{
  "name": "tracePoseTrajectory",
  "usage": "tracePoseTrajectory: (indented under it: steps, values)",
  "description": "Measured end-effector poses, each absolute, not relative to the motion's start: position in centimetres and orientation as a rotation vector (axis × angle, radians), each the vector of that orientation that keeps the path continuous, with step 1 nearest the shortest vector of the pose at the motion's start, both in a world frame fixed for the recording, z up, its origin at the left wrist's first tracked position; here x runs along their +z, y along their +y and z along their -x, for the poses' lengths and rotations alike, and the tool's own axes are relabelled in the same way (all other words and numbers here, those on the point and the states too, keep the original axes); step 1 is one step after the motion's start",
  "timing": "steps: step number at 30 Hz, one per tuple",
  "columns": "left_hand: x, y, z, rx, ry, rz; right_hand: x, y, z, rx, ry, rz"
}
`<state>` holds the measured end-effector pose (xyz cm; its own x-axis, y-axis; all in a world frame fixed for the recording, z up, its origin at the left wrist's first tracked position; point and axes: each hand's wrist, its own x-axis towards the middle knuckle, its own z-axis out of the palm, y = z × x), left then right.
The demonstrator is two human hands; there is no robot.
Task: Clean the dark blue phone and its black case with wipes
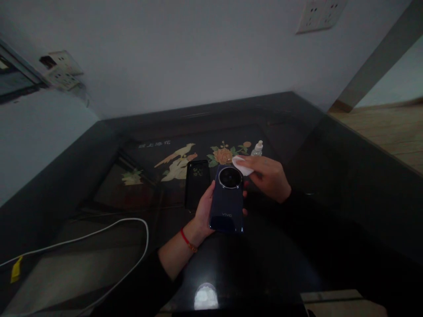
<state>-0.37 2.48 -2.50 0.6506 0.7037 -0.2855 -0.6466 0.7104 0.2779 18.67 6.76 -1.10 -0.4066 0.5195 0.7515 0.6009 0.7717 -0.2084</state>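
Observation:
My left hand (pixel 204 210) is wrapped round a dark blue smartphone (pixel 226 203), its back with a big round camera ring turned up toward me. Pinched in my right hand (pixel 269 176) is a white cotton pad (pixel 242 165), at the phone's top right corner beside the camera ring. A black phone case (pixel 197 185) lies on the table just left of the phone. Behind my right hand stands a small clear bottle (pixel 257 149) with a white cap, its lower part hidden by the hand.
The glossy black table (pixel 231 273) bears a bird-and-flower picture. A white cable (pixel 128 219) with a yellow tag (pixel 16 269) curves across its left side. Walls with sockets (pixel 320 16) border the far and left sides; wooden floor (pixel 390 127) shows at right.

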Motion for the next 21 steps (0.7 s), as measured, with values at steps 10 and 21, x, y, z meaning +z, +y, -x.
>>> tracePoseTrajectory:
  steps: [10, 21]
  values:
    - [-3.1, 2.7, 0.4, 0.775, 0.448, -0.169, -1.1, 7.3, -16.0, -0.120, -2.199, 0.782]
    - [-3.2, 2.7, 0.6, 0.734, 0.521, -0.206, -0.8, 8.1, -16.2, -0.142, -2.243, 0.803]
